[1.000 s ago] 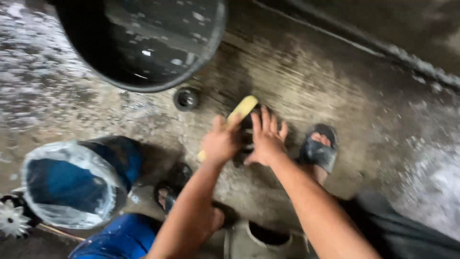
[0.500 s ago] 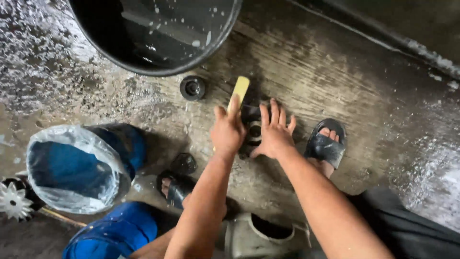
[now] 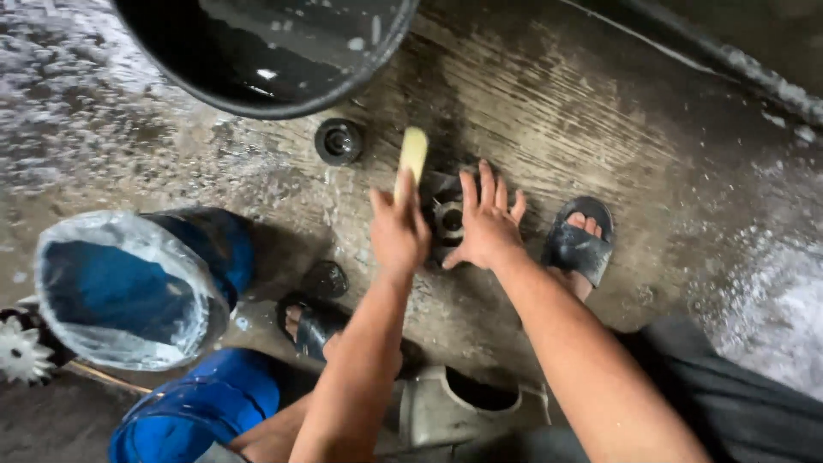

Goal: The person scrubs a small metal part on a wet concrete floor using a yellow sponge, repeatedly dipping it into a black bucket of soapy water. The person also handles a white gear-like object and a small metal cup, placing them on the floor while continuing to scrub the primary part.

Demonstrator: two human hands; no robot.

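Note:
My left hand [image 3: 399, 230] grips a brush with a pale yellow handle [image 3: 412, 157] that sticks up and away from me. Its head is hidden behind the hand. My right hand [image 3: 486, 225] lies flat with fingers spread on a dark round metal part [image 3: 447, 219] on the wet concrete floor, holding it down. The brush meets this part between both hands. A smaller black round part [image 3: 339, 141] lies on the floor just beyond, to the left.
A large black tub [image 3: 266, 51] of dark water stands at the top. A blue container lined with a clear bag [image 3: 129, 283] and a blue drum [image 3: 193, 411] sit at left. My sandalled feet [image 3: 579, 244] [image 3: 310, 321] flank the work. A pale jug [image 3: 450, 403] lies near me.
My left hand with the brush has shifted slightly up and right over the metal part, the handle now more upright. The right hand stays pressed on the part.

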